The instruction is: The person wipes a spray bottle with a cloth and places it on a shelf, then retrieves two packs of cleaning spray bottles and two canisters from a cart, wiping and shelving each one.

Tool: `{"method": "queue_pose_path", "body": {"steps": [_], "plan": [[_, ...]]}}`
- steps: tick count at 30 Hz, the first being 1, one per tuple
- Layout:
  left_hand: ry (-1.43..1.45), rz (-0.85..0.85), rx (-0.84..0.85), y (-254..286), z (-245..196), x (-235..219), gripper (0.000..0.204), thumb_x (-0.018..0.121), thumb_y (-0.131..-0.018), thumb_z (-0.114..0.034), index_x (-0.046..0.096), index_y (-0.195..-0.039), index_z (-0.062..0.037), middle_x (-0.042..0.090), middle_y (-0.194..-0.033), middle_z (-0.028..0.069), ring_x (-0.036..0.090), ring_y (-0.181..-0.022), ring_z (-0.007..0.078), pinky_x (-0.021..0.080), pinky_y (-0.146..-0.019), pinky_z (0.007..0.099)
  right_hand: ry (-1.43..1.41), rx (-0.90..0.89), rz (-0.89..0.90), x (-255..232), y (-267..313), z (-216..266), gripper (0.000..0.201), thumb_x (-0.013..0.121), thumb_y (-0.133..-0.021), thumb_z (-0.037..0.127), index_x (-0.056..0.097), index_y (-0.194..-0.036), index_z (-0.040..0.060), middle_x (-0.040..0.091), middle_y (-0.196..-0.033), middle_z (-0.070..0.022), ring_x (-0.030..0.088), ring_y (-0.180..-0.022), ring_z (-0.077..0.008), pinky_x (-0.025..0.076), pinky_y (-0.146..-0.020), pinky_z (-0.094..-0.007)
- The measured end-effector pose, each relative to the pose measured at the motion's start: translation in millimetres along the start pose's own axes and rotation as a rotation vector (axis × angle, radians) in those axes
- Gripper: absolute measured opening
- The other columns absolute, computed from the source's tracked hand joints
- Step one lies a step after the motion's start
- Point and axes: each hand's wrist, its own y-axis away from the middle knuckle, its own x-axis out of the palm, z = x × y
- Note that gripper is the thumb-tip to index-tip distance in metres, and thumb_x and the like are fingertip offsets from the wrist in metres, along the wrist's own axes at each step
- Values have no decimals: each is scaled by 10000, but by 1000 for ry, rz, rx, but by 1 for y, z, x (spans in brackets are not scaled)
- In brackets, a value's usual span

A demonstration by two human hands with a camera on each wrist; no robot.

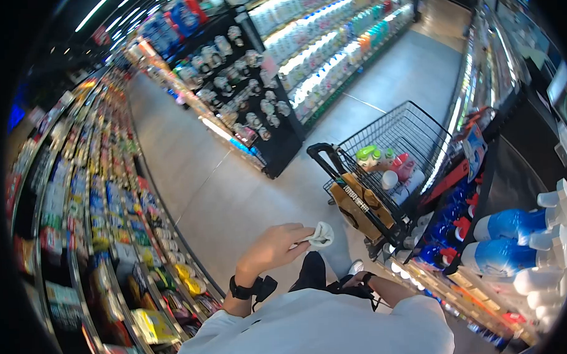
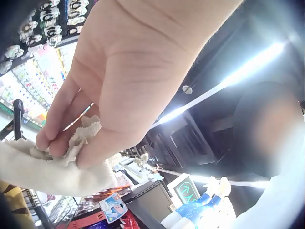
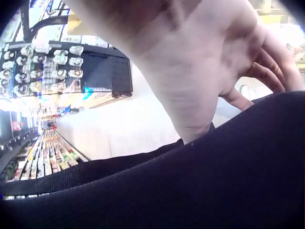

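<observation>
The left hand [image 1: 272, 247] pinches a crumpled white cloth [image 1: 320, 235] between thumb and curled fingers [image 2: 57, 131], raised near the shopping cart [image 1: 383, 167]. The right hand [image 3: 214, 62] hangs by the dark trousers [image 3: 190, 191], fingers loosely curled, holding nothing.

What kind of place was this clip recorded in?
A supermarket aisle, most likely. Long product shelves line the floor, a wire shopping cart holds groceries, and spray bottles sit shelved at right. The left hand pinches a white cloth.
</observation>
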Motion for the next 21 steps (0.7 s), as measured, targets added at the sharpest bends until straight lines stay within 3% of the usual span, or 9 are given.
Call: {"method": "queue_pose_path", "body": {"steps": [7, 11, 12, 14, 15, 18, 19, 21], "plan": [[24, 107, 186, -46, 79, -51, 299, 697, -925, -151, 694, -1219, -100, 667, -926, 148, 657, -860, 370, 525, -742, 462, -477, -138, -139, -12, -2, 20, 855, 675, -833, 762, 580, -1502, 237, 535, -1558, 15, 470, -1412, -138, 443, -994, -339], [109, 174, 264, -74, 112, -67, 309, 718, -907, -142, 709, -1212, -85, 665, -912, 156, 652, -846, 369, 513, -721, 457, -724, -117, -264, -3, -11, 23, 810, 730, -802, 748, 661, -1445, 260, 619, -1494, 52, 527, -1356, -83, 486, -900, -301], [123, 205, 268, -83, 115, -70, 312, 725, -904, -139, 717, -1210, -79, 664, -904, 159, 650, -838, 368, 507, -713, 454, -729, -45, -315, 5, -8, 28, 795, 720, -798, 761, 687, -1416, 263, 634, -1481, 37, 537, -1362, -111, 503, -928, -329], [84, 234, 352, -96, 120, -68, 295, 724, -904, -135, 717, -1192, -67, 653, -882, 157, 637, -819, 370, 493, -702, 460, -735, -47, -399, 16, -34, 27, 967, 751, -735, 775, 650, -1428, 108, 672, -1372, -108, 607, -1251, -233, 485, -1049, -396], [97, 256, 380, -102, 120, -66, 290, 721, -906, -133, 717, -1188, -64, 650, -877, 156, 635, -816, 370, 491, -702, 461, -812, -1, -408, 24, 20, 49, 986, 708, -751, 792, 619, -1470, 122, 641, -1431, -120, 595, -1288, -266, 475, -1070, -407], [127, 357, 429, -117, 113, -60, 272, 711, -917, -131, 715, -1179, -58, 651, -879, 153, 635, -821, 369, 493, -712, 460, -886, -22, -418, 40, 0, 52, 975, 707, -758, 784, 618, -1474, 129, 624, -1470, -131, 587, -1325, -270, 467, -1093, -417], [130, 388, 436, -123, 109, -58, 266, 708, -922, -132, 715, -1177, -57, 653, -882, 152, 637, -825, 369, 495, -718, 460, -942, -33, -398, 42, 44, 64, 971, 727, -761, 763, 611, -1483, 124, 598, -1510, -135, 563, -1374, -275, 465, -1107, -433], [119, 404, 470, -133, 102, -50, 260, 704, -927, -137, 713, -1173, -51, 663, -899, 153, 649, -856, 375, 507, -741, 461, -1060, -17, -374, 47, 62, 72, 964, 740, -762, 751, 612, -1482, 122, 598, -1505, -154, 555, -1383, -295, 472, -1104, -447]]}}
